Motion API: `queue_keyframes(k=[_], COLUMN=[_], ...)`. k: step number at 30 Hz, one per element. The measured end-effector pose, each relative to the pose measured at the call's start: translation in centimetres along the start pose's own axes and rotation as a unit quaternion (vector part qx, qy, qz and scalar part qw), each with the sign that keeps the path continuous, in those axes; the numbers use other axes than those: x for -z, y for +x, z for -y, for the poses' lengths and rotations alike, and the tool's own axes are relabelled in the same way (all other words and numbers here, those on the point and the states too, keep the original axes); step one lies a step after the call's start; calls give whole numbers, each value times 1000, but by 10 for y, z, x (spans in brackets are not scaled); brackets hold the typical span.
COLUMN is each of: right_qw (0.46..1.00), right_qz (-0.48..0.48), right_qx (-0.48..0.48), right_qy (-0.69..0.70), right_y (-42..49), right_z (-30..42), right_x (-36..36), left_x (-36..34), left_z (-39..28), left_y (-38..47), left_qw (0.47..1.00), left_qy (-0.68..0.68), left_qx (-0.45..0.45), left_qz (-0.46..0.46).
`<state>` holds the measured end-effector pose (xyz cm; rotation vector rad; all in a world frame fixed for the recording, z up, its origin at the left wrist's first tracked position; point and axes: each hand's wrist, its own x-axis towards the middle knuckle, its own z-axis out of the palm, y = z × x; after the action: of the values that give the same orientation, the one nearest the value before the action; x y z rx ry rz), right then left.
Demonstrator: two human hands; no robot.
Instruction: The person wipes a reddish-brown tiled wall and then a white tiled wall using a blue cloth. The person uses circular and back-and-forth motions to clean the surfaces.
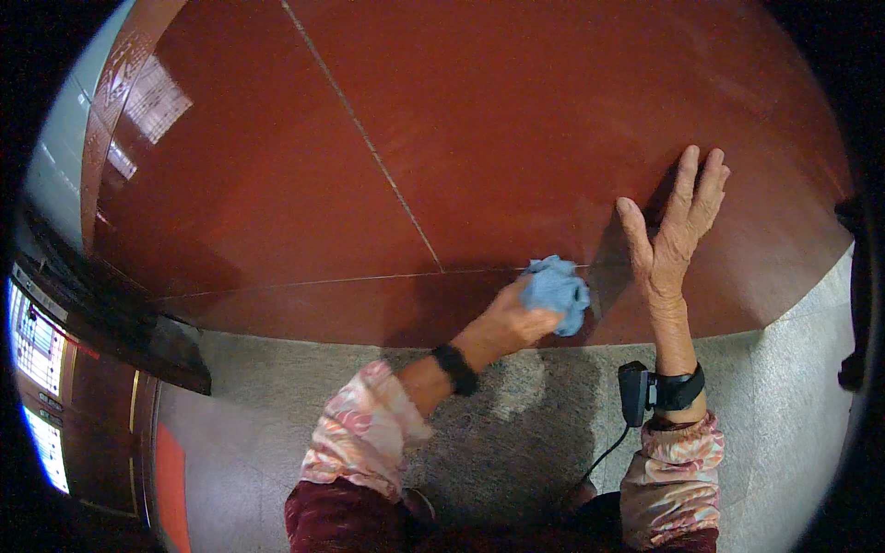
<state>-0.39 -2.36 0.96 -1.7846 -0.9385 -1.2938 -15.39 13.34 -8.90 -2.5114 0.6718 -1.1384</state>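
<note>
A crumpled light blue cloth (559,294) is bunched in my left hand (515,318), close to the near edge of a reddish-brown tabletop (498,131). The cloth lies over a thin pale seam in the surface, and my fingertips are partly hidden in it. Further right, my right hand (676,228) is spread over the tabletop with its fingers apart, holding nothing. Whether its palm touches the surface, I cannot tell. A black band (455,370) circles my left wrist. On my right wrist a strap carries a black device (632,394) with a cable running down.
Grey speckled floor (276,401) lies below the table's curved near edge. Dark furniture (166,345) stands at left, near a brown door (104,408). A red strip (171,484) lies at lower left. Something dark (864,304) borders the right side.
</note>
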Motion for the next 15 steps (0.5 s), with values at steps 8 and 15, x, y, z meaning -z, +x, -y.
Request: queue_keyframes(k=[8,15], right_qw=[999,998], right_qz=[-23,-43], right_qx=[-10,-34], right_qy=[22,22], right_y=[-1,-1], right_z=[-7,-13], right_x=[13,16], left_x=[117,179], left_z=[42,99], left_y=[-76,-69], left_qw=[938,713], left_qy=[19,-40], left_qx=[336,603], left_qz=[88,-357])
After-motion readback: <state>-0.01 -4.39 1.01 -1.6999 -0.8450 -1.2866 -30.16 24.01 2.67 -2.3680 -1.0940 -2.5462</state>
